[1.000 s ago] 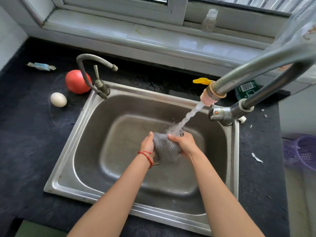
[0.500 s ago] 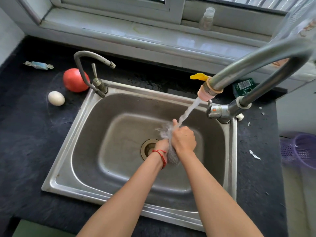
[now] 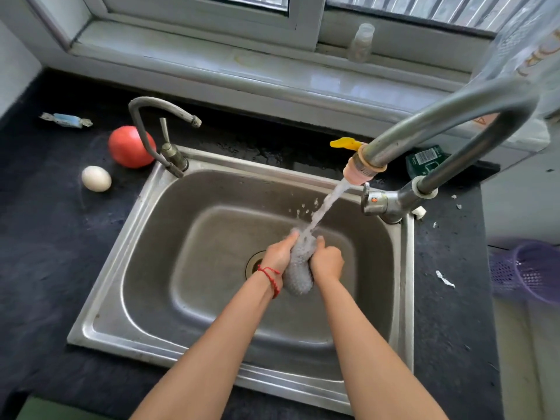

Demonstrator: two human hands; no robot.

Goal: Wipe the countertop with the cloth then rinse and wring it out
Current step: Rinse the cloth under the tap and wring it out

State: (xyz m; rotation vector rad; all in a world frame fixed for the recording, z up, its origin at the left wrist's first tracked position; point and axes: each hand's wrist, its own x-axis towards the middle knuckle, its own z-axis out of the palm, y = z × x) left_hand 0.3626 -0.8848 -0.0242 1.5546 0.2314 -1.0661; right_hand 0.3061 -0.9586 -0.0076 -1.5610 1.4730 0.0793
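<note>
A grey knobbly cloth (image 3: 298, 275) hangs bunched between my two hands over the steel sink (image 3: 100, 301). My left hand (image 3: 278, 253), with a red string at the wrist, grips its left side. My right hand (image 3: 327, 260) grips its right side. Water runs from the big curved tap (image 3: 363, 169) at the right and lands on the cloth's top end. The drain (image 3: 253, 263) shows just left of my left wrist. The dark countertop (image 3: 45, 253) surrounds the sink.
A small second tap (image 3: 169, 153) stands at the sink's back left corner. A red tomato (image 3: 130, 147), a white egg (image 3: 96, 178) and a wrapped sweet (image 3: 65, 120) lie on the left counter. A green packet (image 3: 424, 165) and a purple basket (image 3: 530, 271) are at the right.
The cloth was squeezed tight between my hands half a second ago; now it hangs longer and looser below them. My hands have shifted slightly under the stream.
</note>
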